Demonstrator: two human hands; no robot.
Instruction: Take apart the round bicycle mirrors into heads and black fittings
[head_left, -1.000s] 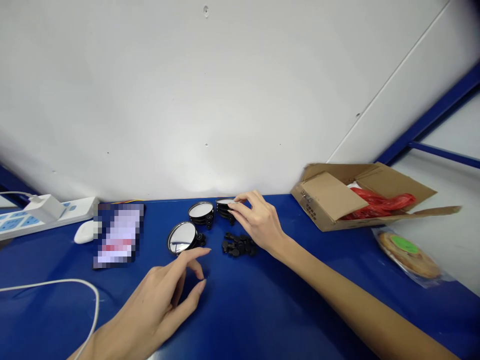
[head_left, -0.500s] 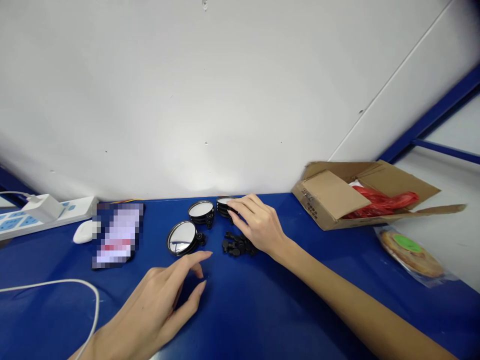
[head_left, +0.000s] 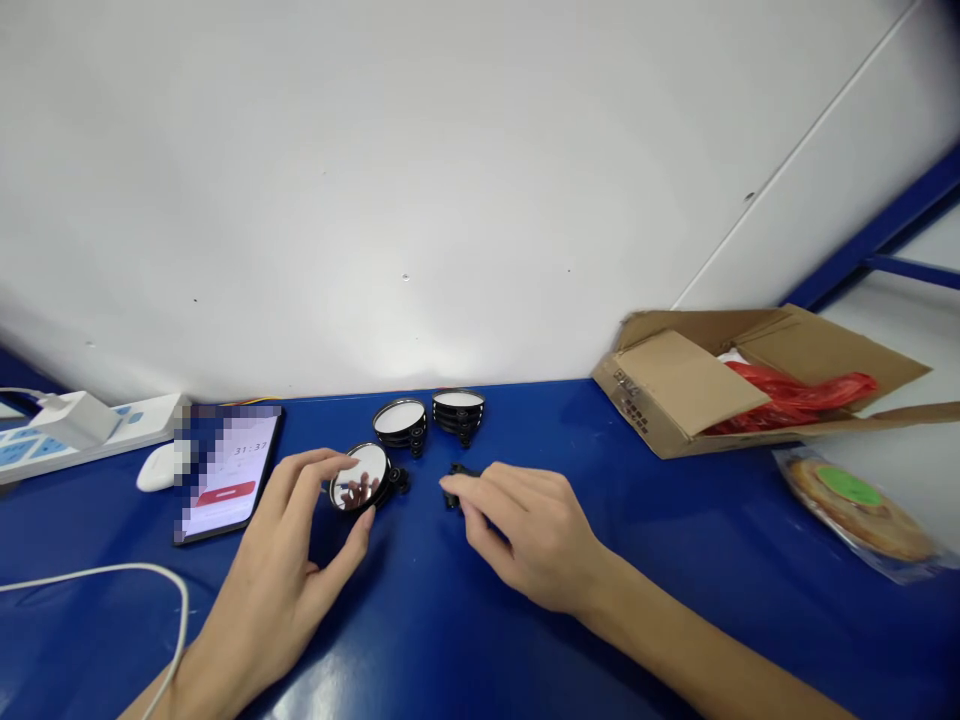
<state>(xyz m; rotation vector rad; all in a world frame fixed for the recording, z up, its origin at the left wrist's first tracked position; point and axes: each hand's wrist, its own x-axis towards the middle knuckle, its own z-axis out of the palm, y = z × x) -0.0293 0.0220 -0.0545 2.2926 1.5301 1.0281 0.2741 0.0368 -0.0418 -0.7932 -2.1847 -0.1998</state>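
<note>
Small round mirrors with black rims and knobbed black mounts stand in three stacks on the blue table. My left hand (head_left: 300,540) reaches to the front mirror stack (head_left: 361,478), index finger over the glass and thumb at the lower edge, fingers apart. Behind it are the middle mirror stack (head_left: 400,418) and the right mirror stack (head_left: 458,403). My right hand (head_left: 529,525) lies over the pile of small black parts (head_left: 454,496), fingers bent and closed on them. Most of the pile is hidden beneath this hand.
At the left lie a phone (head_left: 238,470), a white rounded case (head_left: 159,467) and a power strip (head_left: 150,420) with a charger. A white cable (head_left: 176,580) crosses my left wrist. An open cardboard box (head_left: 675,385) and a wrapped round pastry (head_left: 862,510) are at the right.
My right hand has left the right mirror stack and come down toward me onto the black parts. My left hand has moved up and left to the front mirror stack.
</note>
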